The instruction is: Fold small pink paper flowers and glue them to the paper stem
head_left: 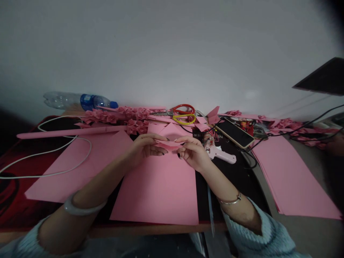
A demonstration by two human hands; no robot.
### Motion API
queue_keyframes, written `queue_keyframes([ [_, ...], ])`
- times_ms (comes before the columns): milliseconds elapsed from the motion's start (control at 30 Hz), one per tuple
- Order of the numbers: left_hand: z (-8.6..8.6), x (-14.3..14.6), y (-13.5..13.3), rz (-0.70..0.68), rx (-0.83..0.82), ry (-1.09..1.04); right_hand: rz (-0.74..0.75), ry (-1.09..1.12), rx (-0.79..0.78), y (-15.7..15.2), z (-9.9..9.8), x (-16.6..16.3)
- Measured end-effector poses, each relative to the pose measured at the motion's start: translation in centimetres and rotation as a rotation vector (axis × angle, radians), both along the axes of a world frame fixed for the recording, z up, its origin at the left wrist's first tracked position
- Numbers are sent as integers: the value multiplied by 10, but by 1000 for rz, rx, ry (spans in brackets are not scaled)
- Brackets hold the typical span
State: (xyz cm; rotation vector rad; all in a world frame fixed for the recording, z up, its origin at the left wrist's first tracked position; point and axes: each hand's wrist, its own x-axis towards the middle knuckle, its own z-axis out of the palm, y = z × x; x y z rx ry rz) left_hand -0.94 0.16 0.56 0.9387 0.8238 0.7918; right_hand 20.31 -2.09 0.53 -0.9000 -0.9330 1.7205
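Note:
My left hand (145, 147) and my right hand (192, 152) meet above the middle of the table, both pinching a small folded piece of pink paper (170, 144) between fingertips. The piece is held flat, just over a large pink sheet (158, 190) lying on the table. Fingers of both hands are curled and pressed on the paper's ends. A pale bangle sits on my left wrist and a thin metal one on my right.
Folded pink paper flowers (118, 116) pile at the back beside a lying water bottle (80, 101). Red and yellow scissors (182, 114), a phone (235, 133), a pink glue gun (221, 154), a rolled pink tube (70, 132), white cable (53, 154), more pink sheets (290, 175) at right.

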Motion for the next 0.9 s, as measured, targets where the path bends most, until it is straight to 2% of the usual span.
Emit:
queue_keyframes([
  [200, 8, 2, -1, -24, -101, -84, -31, 88, -64, -1, 7, 0],
  [367, 14, 3, -2, 56, -86, -150, -62, 196, -126, -1, 12, 0],
  [500, 13, 2, 0, 122, -145, -209, -74, 296, -97, 1, 7, 4],
  [733, 18, 7, -3, 207, -243, -218, -209, 333, -118, 4, 6, 5],
  [900, 18, 8, -3, 224, -231, -238, -281, 340, -137, 4, 5, 5],
])
